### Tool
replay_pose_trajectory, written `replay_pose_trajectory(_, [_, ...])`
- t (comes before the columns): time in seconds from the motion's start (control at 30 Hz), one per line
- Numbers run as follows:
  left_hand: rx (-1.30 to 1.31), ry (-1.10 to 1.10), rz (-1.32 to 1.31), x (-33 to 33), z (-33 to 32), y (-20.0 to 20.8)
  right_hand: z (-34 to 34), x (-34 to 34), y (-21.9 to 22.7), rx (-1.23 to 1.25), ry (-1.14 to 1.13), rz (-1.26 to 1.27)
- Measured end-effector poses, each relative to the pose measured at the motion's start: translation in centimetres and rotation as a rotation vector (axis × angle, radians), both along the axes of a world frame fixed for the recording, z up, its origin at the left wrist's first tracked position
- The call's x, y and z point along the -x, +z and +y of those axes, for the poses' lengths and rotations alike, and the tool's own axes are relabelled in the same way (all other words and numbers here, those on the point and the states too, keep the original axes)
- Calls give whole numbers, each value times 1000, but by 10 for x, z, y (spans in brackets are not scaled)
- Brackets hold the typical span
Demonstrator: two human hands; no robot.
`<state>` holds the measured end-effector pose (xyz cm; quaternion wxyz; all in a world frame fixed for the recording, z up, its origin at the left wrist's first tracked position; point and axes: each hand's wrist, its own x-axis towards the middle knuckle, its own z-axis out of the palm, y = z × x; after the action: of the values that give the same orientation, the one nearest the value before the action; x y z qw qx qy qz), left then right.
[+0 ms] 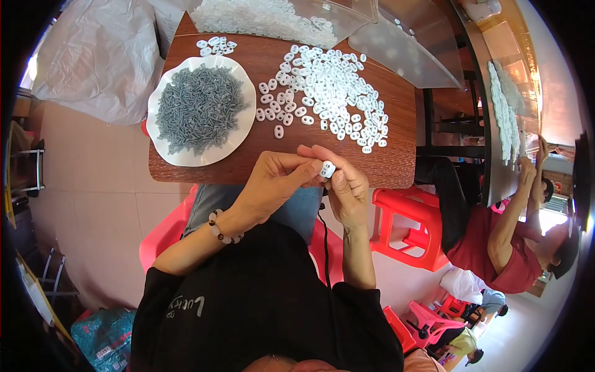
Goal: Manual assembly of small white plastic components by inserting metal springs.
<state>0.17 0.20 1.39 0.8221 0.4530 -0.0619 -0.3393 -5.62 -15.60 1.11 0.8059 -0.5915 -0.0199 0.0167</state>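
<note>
Just over the table's near edge, my left hand [280, 181] and my right hand [349, 191] meet, both closed on one small white plastic piece [328, 169] with two dark holes. Thumb and fingers of each hand pinch it from either side. Beyond them spreads a loose pile of similar white two-hole pieces [341, 87]. To the left, a white scalloped plate [248, 102] holds a heap of small grey-blue plastic pins [199, 110]. Whether a pin sits in the held piece I cannot make out.
Several white pieces [217, 46] lie behind the plate on the brown wooden table [400, 118]. A translucent bin [356, 15] with many white pieces stands at the back. Right of me are a red stool [409, 226] and a person in a red shirt [502, 254] working at another table.
</note>
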Motion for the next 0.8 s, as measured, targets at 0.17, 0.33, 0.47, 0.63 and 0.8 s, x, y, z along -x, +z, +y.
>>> replay_pose_trajectory(0.17, [2,-20,45,-1,5,-8,3,-1,-1,60,-10,0])
replay_pose_trajectory(0.33, [36,-32,71,-2,10,-14,7,-2,3,103,1,1])
replay_pose_trajectory(0.47, [-17,-11,9,-1,12,-17,8,-4,1,133,23,34])
replay_pose_trajectory(0.63, [-23,17,44,-3,16,-16,13,-6,-1,140,15,48])
replay_pose_trajectory(0.8, [-1,20,105,-6,18,-16,18,-10,-5,125,2,73])
